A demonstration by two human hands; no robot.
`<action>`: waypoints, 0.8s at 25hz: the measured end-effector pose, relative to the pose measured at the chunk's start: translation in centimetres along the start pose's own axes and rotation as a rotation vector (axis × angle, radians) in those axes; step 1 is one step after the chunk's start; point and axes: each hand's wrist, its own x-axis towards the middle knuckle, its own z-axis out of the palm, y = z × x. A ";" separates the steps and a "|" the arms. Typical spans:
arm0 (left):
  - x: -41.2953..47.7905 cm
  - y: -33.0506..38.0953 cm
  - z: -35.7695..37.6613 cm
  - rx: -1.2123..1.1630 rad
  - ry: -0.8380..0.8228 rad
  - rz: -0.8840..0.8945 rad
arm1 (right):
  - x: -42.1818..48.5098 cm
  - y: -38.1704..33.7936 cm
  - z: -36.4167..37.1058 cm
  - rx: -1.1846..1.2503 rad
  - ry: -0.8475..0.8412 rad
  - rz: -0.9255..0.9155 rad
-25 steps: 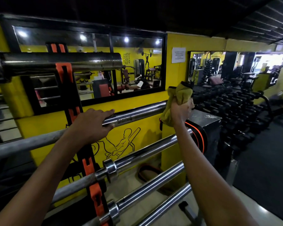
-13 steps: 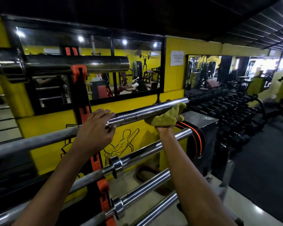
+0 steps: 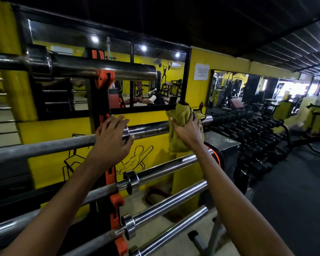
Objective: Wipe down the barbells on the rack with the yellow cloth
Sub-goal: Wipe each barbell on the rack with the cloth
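Several steel barbells lie across a black rack upright with orange hooks (image 3: 107, 182). On the second barbell from the top (image 3: 148, 128), my left hand (image 3: 112, 139) rests at the collar with fingers curved over the bar. Further right, my right hand (image 3: 189, 130) grips the yellow cloth (image 3: 179, 117) bunched against that barbell's sleeve. The cloth hangs below the bar and covers part of the sleeve. A thick barbell (image 3: 103, 69) lies above, and three more barbells (image 3: 166, 170) lie below.
A yellow wall with mirrors (image 3: 155, 85) stands behind the rack. A dark box (image 3: 222, 145) sits at the right end of the bars. Dumbbell racks (image 3: 253, 130) fill the right side, beside dark floor (image 3: 294, 191).
My right hand slid the cloth left along the barbell's sleeve, away from its end, and the cloth now bunches higher. My left hand stayed at the collar.
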 end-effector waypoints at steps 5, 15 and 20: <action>-2.4 -2.7 -1.9 0.091 -0.075 0.076 | -0.3 -0.6 -1.1 0.009 0.062 0.066; -3.2 -3.5 -1.2 0.137 -0.069 0.061 | -0.6 -4.8 1.3 -0.030 0.195 -0.028; -3.5 -3.4 -0.7 0.109 -0.019 0.051 | -2.9 -6.0 2.6 -0.137 0.135 -0.469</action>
